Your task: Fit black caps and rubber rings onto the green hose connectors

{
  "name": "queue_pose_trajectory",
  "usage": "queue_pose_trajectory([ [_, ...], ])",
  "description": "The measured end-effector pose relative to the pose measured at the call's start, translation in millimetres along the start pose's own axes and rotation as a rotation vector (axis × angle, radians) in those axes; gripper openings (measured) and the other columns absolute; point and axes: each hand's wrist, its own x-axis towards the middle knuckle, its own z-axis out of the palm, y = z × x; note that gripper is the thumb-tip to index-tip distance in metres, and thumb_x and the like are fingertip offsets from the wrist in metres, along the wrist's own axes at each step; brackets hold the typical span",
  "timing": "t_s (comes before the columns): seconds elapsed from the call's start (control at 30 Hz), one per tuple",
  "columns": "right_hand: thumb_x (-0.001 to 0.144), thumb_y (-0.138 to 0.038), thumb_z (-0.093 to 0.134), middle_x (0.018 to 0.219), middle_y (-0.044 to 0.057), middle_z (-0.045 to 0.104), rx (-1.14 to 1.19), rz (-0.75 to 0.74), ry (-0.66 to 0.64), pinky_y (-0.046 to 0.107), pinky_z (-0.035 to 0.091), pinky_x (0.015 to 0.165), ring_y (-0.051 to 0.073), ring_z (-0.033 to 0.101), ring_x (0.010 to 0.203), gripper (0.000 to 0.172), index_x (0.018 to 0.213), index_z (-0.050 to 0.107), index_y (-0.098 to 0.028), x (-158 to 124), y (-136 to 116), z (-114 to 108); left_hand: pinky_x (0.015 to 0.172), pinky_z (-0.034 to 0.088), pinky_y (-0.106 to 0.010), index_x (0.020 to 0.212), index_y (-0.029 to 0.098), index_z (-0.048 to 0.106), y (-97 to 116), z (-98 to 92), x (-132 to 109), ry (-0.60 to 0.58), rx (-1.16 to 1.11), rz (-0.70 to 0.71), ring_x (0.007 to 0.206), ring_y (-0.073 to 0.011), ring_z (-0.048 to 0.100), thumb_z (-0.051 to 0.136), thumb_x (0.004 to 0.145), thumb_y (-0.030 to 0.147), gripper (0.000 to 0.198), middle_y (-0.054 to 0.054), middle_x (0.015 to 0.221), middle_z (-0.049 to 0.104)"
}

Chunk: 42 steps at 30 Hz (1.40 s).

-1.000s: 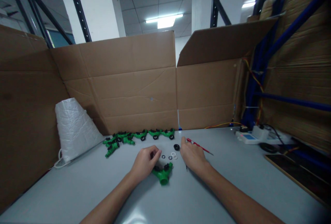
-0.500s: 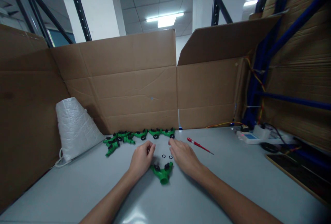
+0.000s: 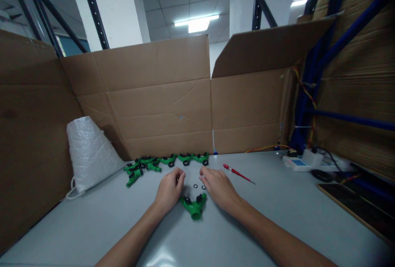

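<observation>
Your right hand (image 3: 219, 186) has come left from the red screwdriver (image 3: 237, 173) and lies almost flat, fingers stretched, gripping nothing visible; the black cap and white ring seen a second ago are now hidden, perhaps under it. Your left hand (image 3: 169, 191) is curled; I cannot tell if it holds something. The green Y-fitting (image 3: 194, 206) lies on the tabletop (image 3: 247, 226) between both hands, two black rings (image 3: 195, 186) just beyond. Open room is rightward; a cardboard wall (image 3: 160, 106) closes the back
</observation>
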Motion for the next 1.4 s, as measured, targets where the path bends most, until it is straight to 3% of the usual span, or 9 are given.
queue_pose_trajectory([
  [0.43, 0.107, -0.021, 0.054, 0.112, 0.008, 0.071, -0.091, -0.008, -0.096, 0.032, 0.041, 0.087, 0.026, 0.067, 0.106, 0.013, 0.106, 0.067, -0.020, -2.3, 5.9, 7.4, 0.075, 0.044, -0.029, 0.103, 0.023, 0.061, -4.0, -2.1, 1.0, 0.061, 0.004, -0.005, 0.085, -0.0213, 0.067, 0.045, 0.105, 0.035, 0.020, -0.005, 0.096, 0.073],
  [0.77, 0.108, -0.017, 0.048, 0.115, 0.011, 0.073, -0.126, 0.067, -0.100, 0.032, 0.044, 0.090, 0.026, 0.068, 0.108, 0.019, 0.110, 0.066, -0.019, 3.4, 22.2, 11.3, 0.075, 0.045, -0.030, 0.101, 0.023, 0.060, 0.2, -2.8, -0.4, 0.015, -0.053, 0.030, 0.084, -0.0209, 0.065, 0.046, 0.104, 0.035, 0.019, -0.004, 0.093, 0.071],
  [1.03, 0.107, -0.021, 0.053, 0.111, 0.012, 0.077, -0.145, 0.093, -0.139, 0.032, 0.046, 0.087, 0.028, 0.072, 0.104, 0.016, 0.111, 0.068, -0.017, 3.0, 17.7, 7.3, 0.078, 0.046, -0.030, 0.102, 0.021, 0.062, 1.3, -1.6, -1.2, -0.003, -0.094, 0.077, 0.085, -0.0209, 0.063, 0.048, 0.105, 0.036, 0.020, -0.004, 0.089, 0.068],
  [1.4, 0.107, -0.022, 0.054, 0.111, 0.012, 0.077, -0.139, 0.086, -0.124, 0.032, 0.045, 0.086, 0.027, 0.072, 0.105, 0.015, 0.111, 0.067, -0.017, 1.5, 17.9, 10.4, 0.081, 0.047, -0.028, 0.097, 0.020, 0.069, 16.1, -3.3, -6.4, -0.173, -0.166, 0.199, 0.087, -0.0207, 0.063, 0.051, 0.105, 0.040, 0.028, -0.005, 0.091, 0.070],
])
